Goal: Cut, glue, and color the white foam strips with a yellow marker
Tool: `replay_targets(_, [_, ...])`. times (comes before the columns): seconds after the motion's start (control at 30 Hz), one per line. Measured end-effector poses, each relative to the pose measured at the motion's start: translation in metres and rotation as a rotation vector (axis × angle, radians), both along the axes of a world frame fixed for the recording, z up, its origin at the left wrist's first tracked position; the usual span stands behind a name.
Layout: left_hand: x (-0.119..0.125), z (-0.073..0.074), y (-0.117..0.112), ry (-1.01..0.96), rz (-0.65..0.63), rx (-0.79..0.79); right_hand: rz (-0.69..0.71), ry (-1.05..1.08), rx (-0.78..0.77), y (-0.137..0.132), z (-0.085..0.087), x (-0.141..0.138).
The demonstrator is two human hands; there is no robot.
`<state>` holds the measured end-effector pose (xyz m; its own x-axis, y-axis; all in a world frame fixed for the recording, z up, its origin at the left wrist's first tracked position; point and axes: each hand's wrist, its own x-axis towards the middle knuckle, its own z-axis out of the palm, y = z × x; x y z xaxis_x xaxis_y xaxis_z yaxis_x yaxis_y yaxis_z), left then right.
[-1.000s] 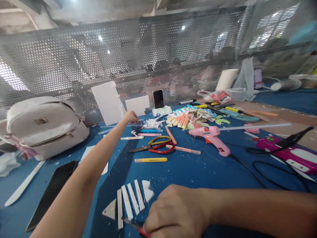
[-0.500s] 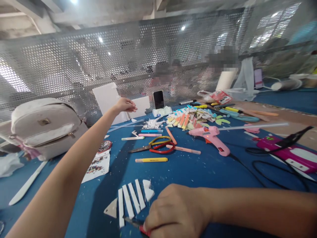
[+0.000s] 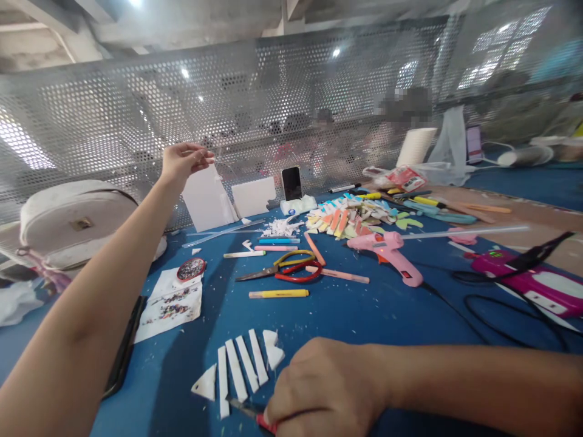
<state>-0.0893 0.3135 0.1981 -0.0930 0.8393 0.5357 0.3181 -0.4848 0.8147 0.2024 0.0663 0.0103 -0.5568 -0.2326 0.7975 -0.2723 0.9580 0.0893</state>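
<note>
Fingers (image 3: pixel 286 397) of the right hand (image 3: pixel 325 385) curl low over the blue surface (image 3: pixel 355 315), on the near side of the scissors (image 3: pixel 298 278) with one red and one yellow handle. That grip is wrapped round a red-handled tool (image 3: pixel 260 419), probably kept this low so that its dark blade stays by the work; its tip is at the foot of the leftmost of four white strips (image 3: pixel 235 368), though I cannot tell whether it touches. The strips lie apart between a holed triangle (image 3: pixel 206 383) and a notched white piece (image 3: pixel 272 350), all nearer than the scissors; the row seems laid out so that its order reads like a fish skeleton.

A yellow marker (image 3: pixel 279 294) lies just in front of the scissors. Left of them, speckled paper (image 3: pixel 161 285) bears a round red-rimmed thing (image 3: pixel 191 269), perhaps to catch loose bits. Right of them sits a pink glue gun (image 3: pixel 396 252).

Beyond and left of the scissors, the left hand (image 3: pixel 186 161) is raised before a tall white board (image 3: pixel 207 200). Its fingertips are drawn close; whether that grip holds anything I cannot tell.

A second ago this hand was lower, beside the white scraps (image 3: pixel 282 227) beyond the scissors. It is now higher and farther left, and the paper is much less covered by the arm. The right hand and tool are practically unmoved.
</note>
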Motion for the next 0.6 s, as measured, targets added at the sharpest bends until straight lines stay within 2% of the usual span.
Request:
replay_targets(0.1, [-0.01, 0.016, 0.0, -0.024, 0.052, 0.086, -0.002, 0.012, 0.002, 0.0, -0.001, 0.0])
replay_targets(0.3, [-0.023, 0.075, -0.007, -0.043, 0.142, 0.261, -0.005, -0.013, -0.013, -0.001, -0.004, 0.001])
replay_targets(0.4, [-0.025, 0.095, -0.013, -0.033, 0.171, 0.333, -0.016, -0.016, -0.001, -0.001, -0.003, 0.002])
replay_targets(0.5, [-0.026, 0.098, -0.018, 0.006, 0.186, 0.328, -0.031, -0.017, 0.017, -0.002, 0.0, 0.002])
replay_targets(0.6, [-0.025, 0.087, -0.024, 0.076, 0.164, 0.236, -0.037, 0.005, 0.023, -0.003, 0.002, 0.0])
